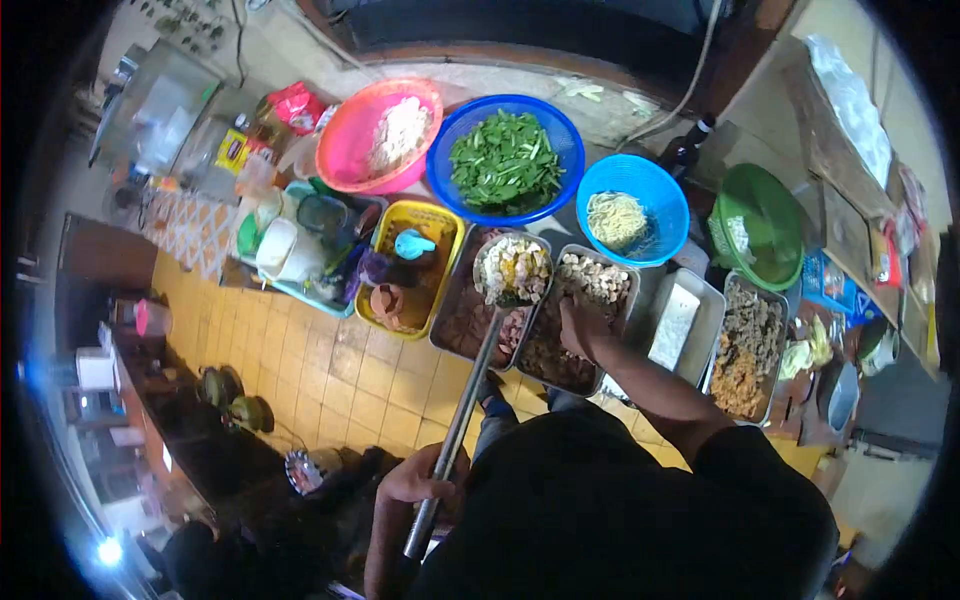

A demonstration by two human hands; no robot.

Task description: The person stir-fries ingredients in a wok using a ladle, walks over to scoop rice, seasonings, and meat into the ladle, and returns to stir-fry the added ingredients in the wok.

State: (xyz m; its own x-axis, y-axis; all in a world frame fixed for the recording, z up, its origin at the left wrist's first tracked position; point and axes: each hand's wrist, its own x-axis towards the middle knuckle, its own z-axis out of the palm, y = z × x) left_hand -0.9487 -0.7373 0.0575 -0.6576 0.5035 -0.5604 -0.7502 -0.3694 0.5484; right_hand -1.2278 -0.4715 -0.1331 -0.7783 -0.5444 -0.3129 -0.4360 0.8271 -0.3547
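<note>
My left hand [425,475] is wrapped around the long metal handle of a ladle [468,400]. The ladle's round bowl holds chopped pale pieces, something yellow and some dark greens [513,270]; it sits over a metal tray of reddish-brown meat [465,318]. Reaching into the neighbouring metal tray [632,300], my right hand [583,325] has its fingers drawn together among the food. Pale chopped pieces [597,277] lie at that tray's far end and darker bits [550,365] at its near end. Whatever my right fingertips grip is hidden.
Behind the trays stand a pink basin [330,150], a blue basket of cut greens [505,160], a light-blue basket with noodles [617,220] and a green basket [765,225]. A yellow tub [455,240] is at left. Trays with a white block [675,325] and minced food [740,370] are at right.
</note>
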